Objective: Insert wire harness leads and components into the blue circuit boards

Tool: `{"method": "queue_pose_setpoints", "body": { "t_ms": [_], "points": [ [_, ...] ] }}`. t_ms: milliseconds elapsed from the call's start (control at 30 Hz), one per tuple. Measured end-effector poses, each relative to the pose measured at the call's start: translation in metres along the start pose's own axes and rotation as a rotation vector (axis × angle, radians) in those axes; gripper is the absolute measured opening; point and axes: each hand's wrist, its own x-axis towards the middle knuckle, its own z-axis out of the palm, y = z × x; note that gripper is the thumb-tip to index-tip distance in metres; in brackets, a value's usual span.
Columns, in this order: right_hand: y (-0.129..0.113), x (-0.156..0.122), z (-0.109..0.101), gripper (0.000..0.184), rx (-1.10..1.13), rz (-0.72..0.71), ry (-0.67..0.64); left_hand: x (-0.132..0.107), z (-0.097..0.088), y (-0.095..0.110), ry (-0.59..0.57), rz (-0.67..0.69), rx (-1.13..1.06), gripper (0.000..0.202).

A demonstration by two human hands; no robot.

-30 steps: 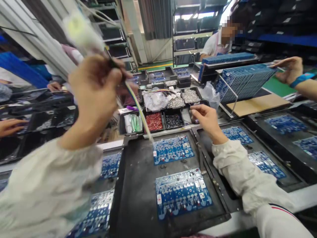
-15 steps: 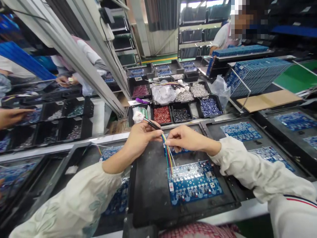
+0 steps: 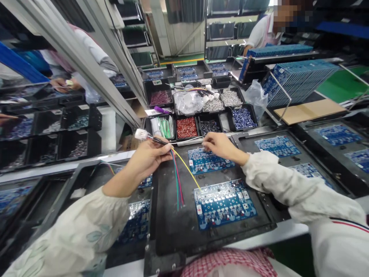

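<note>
My left hand [image 3: 151, 156] is closed around a wire harness, whose white plug [image 3: 141, 134] sticks out to the left. From that grip a yellow wire [image 3: 186, 166] runs down to the upper left edge of the near blue circuit board [image 3: 226, 204]. Green, red and purple wires [image 3: 177, 177] hang loose over the black tray [image 3: 170, 234]. A white wire [image 3: 187, 141] stretches across to my right hand [image 3: 220, 147], which pinches its end above a second circuit board [image 3: 197, 161]. The fingertips of the right hand are partly hidden.
Behind the tray stand black bins of red parts [image 3: 186, 127], blue parts [image 3: 243, 118] and a plastic bag [image 3: 188, 102]. A rack of upright boards [image 3: 300, 82] is at the right. Co-workers' hands [image 3: 62, 84] show at the left, beyond a metal post [image 3: 115, 57].
The wires have spread from one bundle: white is pulled up and right, green, red and purple have swung left off the board. My left hand has moved left, my right hand slightly up.
</note>
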Motion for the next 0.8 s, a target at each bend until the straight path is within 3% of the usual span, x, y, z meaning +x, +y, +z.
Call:
{"method": "queue_pose_setpoints", "body": {
  "t_ms": [67, 133, 333, 600, 733, 800],
  "points": [
    [0.011, 0.017, 0.006, 0.006, -0.070, 0.004, 0.082, 0.003, -0.001, -0.001, 0.019, 0.004, -0.022, 0.026],
    [0.018, 0.025, 0.011, 0.001, -0.103, -0.016, 0.073, 0.006, -0.003, -0.003, 0.022, 0.034, -0.024, 0.026],
    [0.017, 0.021, 0.013, 0.003, -0.148, -0.007, 0.072, 0.016, -0.004, -0.011, 0.005, 0.164, -0.030, 0.028],
    [0.019, 0.024, 0.015, 0.003, -0.164, -0.010, 0.060, 0.018, -0.003, -0.012, 0.016, 0.205, -0.028, 0.025],
    [0.010, 0.019, 0.007, 0.004, -0.272, 0.013, 0.034, 0.020, -0.003, -0.014, 0.018, 0.221, -0.042, 0.024],
    [0.000, 0.013, 0.003, 0.010, -0.254, 0.011, -0.077, 0.021, -0.003, -0.016, 0.021, 0.224, -0.046, 0.024]
  ]
}}
